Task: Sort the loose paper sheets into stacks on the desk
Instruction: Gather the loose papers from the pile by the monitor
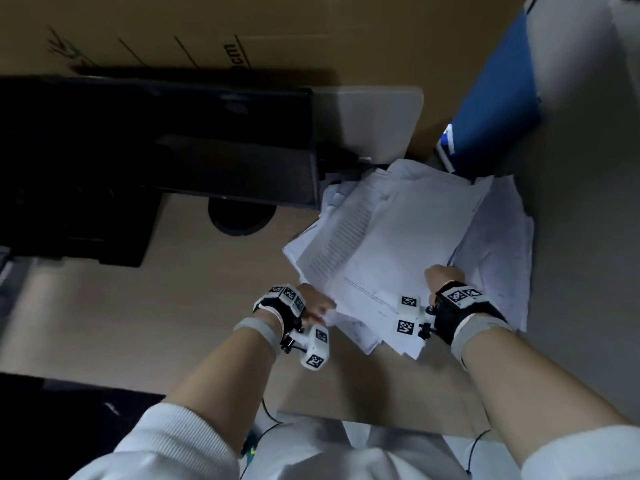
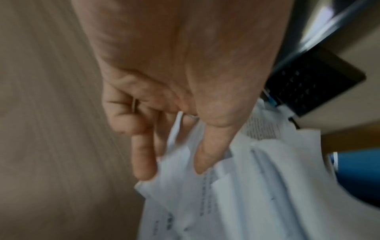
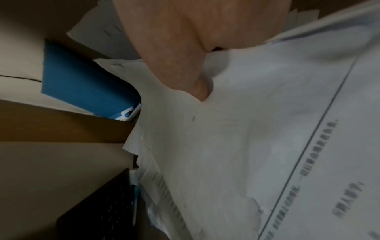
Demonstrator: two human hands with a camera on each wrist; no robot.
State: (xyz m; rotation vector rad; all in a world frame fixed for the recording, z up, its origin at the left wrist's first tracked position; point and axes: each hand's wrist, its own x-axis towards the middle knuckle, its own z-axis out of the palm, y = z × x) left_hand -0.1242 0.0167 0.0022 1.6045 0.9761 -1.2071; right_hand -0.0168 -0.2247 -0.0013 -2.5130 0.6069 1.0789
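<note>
A messy pile of white printed paper sheets (image 1: 408, 233) lies fanned out on the right part of the wooden desk (image 1: 138, 306). My left hand (image 1: 317, 306) pinches the pile's near left edge; in the left wrist view the thumb lies on top of the sheets (image 2: 236, 194) and the fingers (image 2: 144, 159) go underneath. My right hand (image 1: 441, 278) grips the near right side of the top sheets; in the right wrist view its thumb (image 3: 197, 87) presses on a sheet (image 3: 267, 129) with a ruled line. The right fingers are hidden under the paper.
A black laptop (image 1: 156, 168) stands open to the left of the pile, touching its far corner. A blue folder (image 1: 495, 98) leans at the back right. A cardboard panel (image 1: 242, 29) rises behind the desk. A white box (image 1: 367, 123) sits behind the laptop.
</note>
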